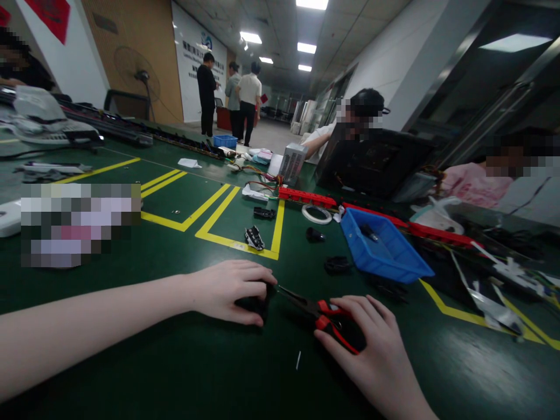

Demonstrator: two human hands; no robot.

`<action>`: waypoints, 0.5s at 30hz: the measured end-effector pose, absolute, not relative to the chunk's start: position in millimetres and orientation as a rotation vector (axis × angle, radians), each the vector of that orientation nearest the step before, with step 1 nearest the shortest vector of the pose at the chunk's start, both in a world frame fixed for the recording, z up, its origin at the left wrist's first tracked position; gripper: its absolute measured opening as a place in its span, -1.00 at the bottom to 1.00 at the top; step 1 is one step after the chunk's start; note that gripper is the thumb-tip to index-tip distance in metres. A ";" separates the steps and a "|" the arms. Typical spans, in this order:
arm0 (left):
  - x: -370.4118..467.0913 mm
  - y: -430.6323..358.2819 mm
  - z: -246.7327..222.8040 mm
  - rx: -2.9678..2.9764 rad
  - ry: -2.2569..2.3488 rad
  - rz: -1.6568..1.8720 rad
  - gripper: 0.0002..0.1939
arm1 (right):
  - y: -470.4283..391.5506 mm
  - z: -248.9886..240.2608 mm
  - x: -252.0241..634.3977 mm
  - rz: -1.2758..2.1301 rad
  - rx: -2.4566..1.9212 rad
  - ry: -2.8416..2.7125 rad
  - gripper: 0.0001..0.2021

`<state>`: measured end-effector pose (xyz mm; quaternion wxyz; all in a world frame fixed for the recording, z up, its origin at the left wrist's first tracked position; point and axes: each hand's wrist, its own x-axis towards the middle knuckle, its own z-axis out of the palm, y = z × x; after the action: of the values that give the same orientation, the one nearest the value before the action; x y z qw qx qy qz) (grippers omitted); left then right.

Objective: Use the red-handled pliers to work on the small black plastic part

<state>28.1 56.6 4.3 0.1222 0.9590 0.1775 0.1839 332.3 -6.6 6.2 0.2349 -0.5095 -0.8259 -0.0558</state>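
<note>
The left hand (227,290) curls fingers and thumb around a small black part (254,304), low over the green table (188,373). Just right of its fingertips are the tips of red-handled pliers (311,307), their handles held loosely in the right hand (378,341).

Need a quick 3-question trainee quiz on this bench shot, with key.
1. Which of the wearer's hands grips the pointed metal pliers with red-and-black handles?
2. True or false: at least one dark object lies inside the rectangular blue plastic tray.
3. What colour are the straight tape strips marking the dark green tabletop?
A) red
B) white
C) yellow

Key:
1. The right hand
2. True
3. C
</note>
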 end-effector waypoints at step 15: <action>27.6 56.4 3.5 2.784 0.482 0.498 -0.76 | -18.4 19.9 327.4 -0.251 -1.224 -2.162 -0.55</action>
<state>27.6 56.4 3.5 0.1359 0.9614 0.1664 0.1721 327.4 -18.4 19.9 0.3169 -0.4649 -0.8212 -0.0955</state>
